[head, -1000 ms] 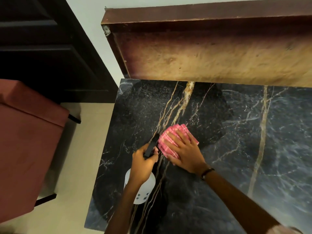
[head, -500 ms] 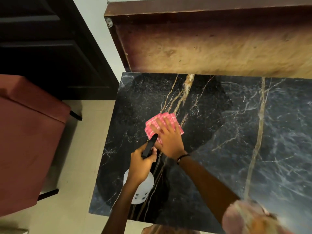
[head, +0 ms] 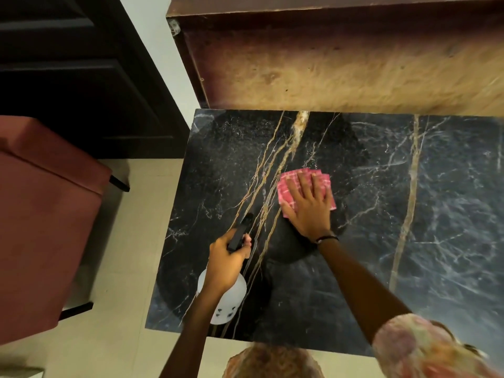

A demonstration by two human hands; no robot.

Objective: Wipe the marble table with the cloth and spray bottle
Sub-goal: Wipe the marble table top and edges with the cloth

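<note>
The black marble table (head: 409, 214) with gold and white veins fills the middle and right of the head view. A folded pink cloth (head: 286, 188) lies flat on it, and my right hand (head: 308, 205) presses down on the cloth with fingers spread. My left hand (head: 226, 260) grips the black trigger head of a white spray bottle (head: 230, 298), held above the table's near left part. The nozzle points up and to the right, towards the cloth. My left hand hides most of the bottle's neck.
A worn brown wooden board (head: 341, 64) rises along the table's far edge. A reddish upholstered seat (head: 41, 214) stands on the pale tiled floor (head: 131, 268) to the left. A dark door (head: 68, 77) is at the back left.
My right hand has slid the cloth across the marble, first to the left, then back to the right and a little farther away. My left hand still holds the bottle in about the same place.
</note>
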